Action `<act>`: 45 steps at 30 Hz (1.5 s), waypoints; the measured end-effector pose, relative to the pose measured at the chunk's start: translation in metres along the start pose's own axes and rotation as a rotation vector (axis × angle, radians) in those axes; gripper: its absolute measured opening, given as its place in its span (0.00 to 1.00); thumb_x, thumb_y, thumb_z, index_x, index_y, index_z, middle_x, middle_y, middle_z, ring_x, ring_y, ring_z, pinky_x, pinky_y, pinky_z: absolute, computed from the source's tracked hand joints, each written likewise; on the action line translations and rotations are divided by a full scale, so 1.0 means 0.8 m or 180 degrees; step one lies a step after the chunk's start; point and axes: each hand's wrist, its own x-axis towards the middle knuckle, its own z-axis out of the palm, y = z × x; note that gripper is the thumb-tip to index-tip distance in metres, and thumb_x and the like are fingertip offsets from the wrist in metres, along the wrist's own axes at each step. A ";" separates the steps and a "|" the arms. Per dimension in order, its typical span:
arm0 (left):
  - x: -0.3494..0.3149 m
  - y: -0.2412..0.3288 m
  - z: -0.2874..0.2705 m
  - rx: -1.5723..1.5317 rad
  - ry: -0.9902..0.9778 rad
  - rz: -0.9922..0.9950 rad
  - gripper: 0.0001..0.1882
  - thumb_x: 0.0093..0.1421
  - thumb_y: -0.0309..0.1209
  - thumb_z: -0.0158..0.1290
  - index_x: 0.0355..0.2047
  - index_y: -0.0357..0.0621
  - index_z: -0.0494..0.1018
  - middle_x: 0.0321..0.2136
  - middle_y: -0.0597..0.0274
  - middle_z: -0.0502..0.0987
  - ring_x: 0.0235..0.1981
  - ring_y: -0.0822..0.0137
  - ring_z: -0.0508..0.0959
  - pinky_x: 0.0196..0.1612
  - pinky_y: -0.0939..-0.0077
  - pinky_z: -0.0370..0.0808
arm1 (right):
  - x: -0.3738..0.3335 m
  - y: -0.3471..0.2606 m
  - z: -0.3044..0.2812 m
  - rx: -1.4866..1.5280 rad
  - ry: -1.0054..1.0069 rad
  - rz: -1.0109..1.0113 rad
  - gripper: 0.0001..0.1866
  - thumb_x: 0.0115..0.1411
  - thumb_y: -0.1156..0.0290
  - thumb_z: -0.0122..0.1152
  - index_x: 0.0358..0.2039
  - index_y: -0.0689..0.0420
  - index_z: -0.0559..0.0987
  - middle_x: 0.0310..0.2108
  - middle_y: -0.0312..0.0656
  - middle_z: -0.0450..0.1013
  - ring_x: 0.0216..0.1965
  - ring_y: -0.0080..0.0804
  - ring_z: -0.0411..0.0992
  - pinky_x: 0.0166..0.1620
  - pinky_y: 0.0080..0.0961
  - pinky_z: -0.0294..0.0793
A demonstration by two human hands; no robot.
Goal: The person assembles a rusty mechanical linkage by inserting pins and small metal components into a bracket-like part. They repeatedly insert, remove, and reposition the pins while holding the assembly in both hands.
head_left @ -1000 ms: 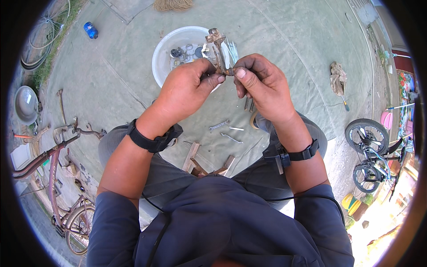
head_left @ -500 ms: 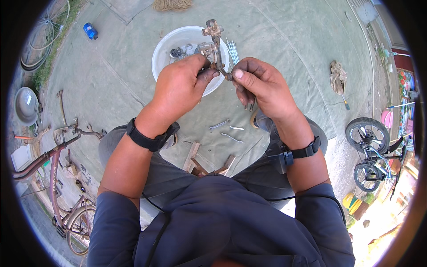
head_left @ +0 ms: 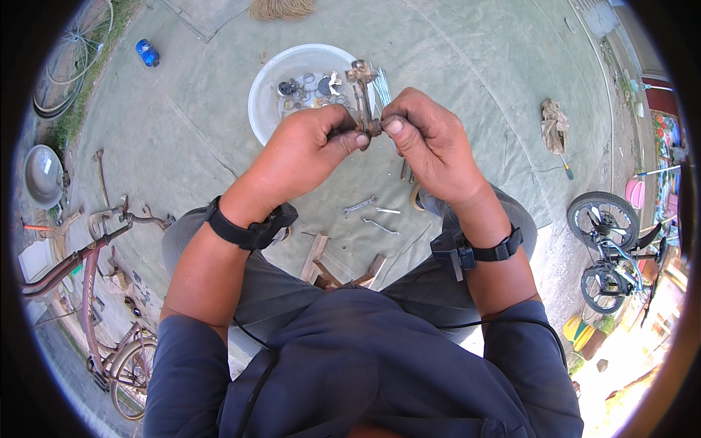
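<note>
Left hand (head_left: 298, 152): fingers closed on a rusty metal part (head_left: 361, 93), seen against the right rim of a white basin (head_left: 258, 109). Right hand (head_left: 440, 152): fingers pinched at the part's near end, grip unclear. Both backs face up; forearms (head_left: 210, 274) converge. Green sheet (head_left: 482, 102) carries wrenches (head_left: 360, 205); one bicycle (head_left: 89, 292) at far left, another bicycle (head_left: 602, 248) at far right
</note>
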 end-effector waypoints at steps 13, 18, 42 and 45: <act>0.003 -0.008 0.008 0.0235 0.0275 0.0155 0.10 0.62 0.31 0.60 0.34 0.35 0.76 0.25 0.50 0.80 0.25 0.59 0.77 0.30 0.66 0.72 | -0.006 -0.010 0.004 0.0807 -0.0103 0.1159 0.16 0.71 0.64 0.52 0.30 0.61 0.78 0.25 0.39 0.70 0.28 0.30 0.68 0.34 0.27 0.69; 0.003 -0.008 0.009 0.0227 0.0300 0.0157 0.10 0.62 0.32 0.61 0.33 0.35 0.76 0.26 0.50 0.80 0.26 0.58 0.79 0.30 0.65 0.73 | -0.006 -0.003 0.005 0.0510 0.0013 0.0602 0.13 0.70 0.66 0.54 0.33 0.61 0.78 0.27 0.41 0.71 0.29 0.31 0.69 0.35 0.26 0.69; 0.001 -0.003 0.009 -0.0459 -0.0101 -0.0152 0.10 0.65 0.31 0.58 0.39 0.34 0.77 0.31 0.57 0.83 0.33 0.72 0.78 0.38 0.74 0.75 | -0.007 -0.007 -0.002 0.1132 0.0096 0.0698 0.08 0.65 0.80 0.59 0.44 0.64 0.78 0.36 0.38 0.78 0.37 0.22 0.76 0.42 0.20 0.77; 0.001 -0.001 0.009 -0.0550 -0.0165 -0.0163 0.10 0.66 0.31 0.57 0.39 0.35 0.77 0.31 0.63 0.81 0.33 0.76 0.76 0.38 0.76 0.74 | -0.007 -0.006 0.000 0.1268 0.0113 0.0734 0.07 0.65 0.79 0.59 0.44 0.64 0.77 0.36 0.38 0.78 0.37 0.20 0.76 0.41 0.19 0.77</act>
